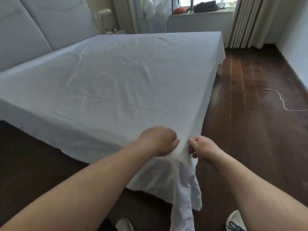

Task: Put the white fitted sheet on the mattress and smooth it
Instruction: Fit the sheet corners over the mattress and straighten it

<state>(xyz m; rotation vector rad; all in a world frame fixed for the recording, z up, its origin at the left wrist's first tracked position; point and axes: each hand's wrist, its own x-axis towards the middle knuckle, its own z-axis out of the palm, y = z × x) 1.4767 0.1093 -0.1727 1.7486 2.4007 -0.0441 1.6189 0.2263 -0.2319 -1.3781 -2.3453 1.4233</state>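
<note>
The white fitted sheet (116, 80) is spread over the whole mattress, with creases across its top and its edges hanging down the sides. At the near corner of the bed, my left hand (160, 140) grips a bunch of the sheet with curled fingers. My right hand (203, 149) pinches the same corner fabric from the right side. Below both hands a loose tail of the sheet (185, 205) hangs down toward the floor. The mattress itself is hidden under the sheet.
A padded grey headboard (33, 27) stands at the back left. Dark wooden floor (250, 114) runs along the right, with a white cable (283, 104) lying on it. Curtains (246, 20) and a window sill are at the back. My shoes (235, 220) show at the bottom.
</note>
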